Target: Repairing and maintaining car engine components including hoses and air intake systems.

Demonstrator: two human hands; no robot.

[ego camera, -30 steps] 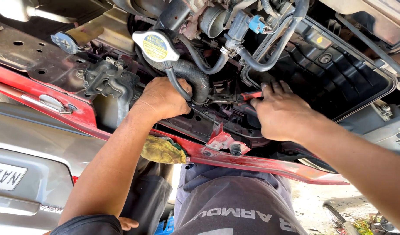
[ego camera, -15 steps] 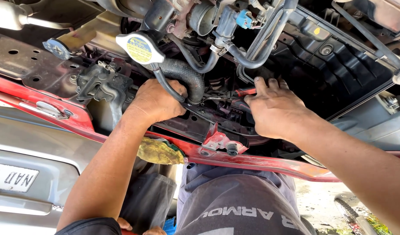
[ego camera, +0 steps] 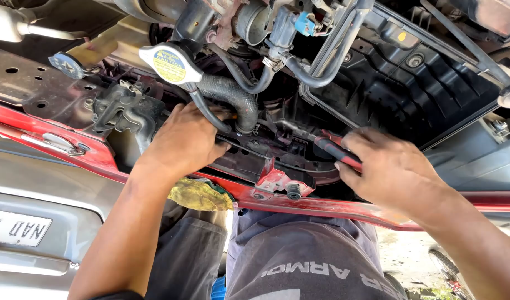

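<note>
I look into a car's engine bay over its red front crossmember (ego camera: 321, 206). My left hand (ego camera: 184, 142) is closed around something low by the black ribbed radiator hose (ego camera: 232, 99), its fingers tucked under the hose; what it grips is hidden. My right hand (ego camera: 389, 170) holds a tool with a red and black handle (ego camera: 337, 153), probably a screwdriver, whose shaft points left into the dark gap under the hose. A round radiator cap (ego camera: 169, 63) with a yellow label sits just above my left hand.
Thin black hoses and a clamp (ego camera: 270, 63) cross above. A black ribbed plastic housing (ego camera: 432, 94) fills the right. A yellow-green rag (ego camera: 198, 194) hangs below the crossmember. A hood latch bracket (ego camera: 121, 111) is at left, a silver bumper with a plate (ego camera: 21, 228) at lower left.
My right hand has drawn back to the right, so the tool's red and black handle now shows in its grip. My left hand has stayed by the hose. The view has shifted slightly.
</note>
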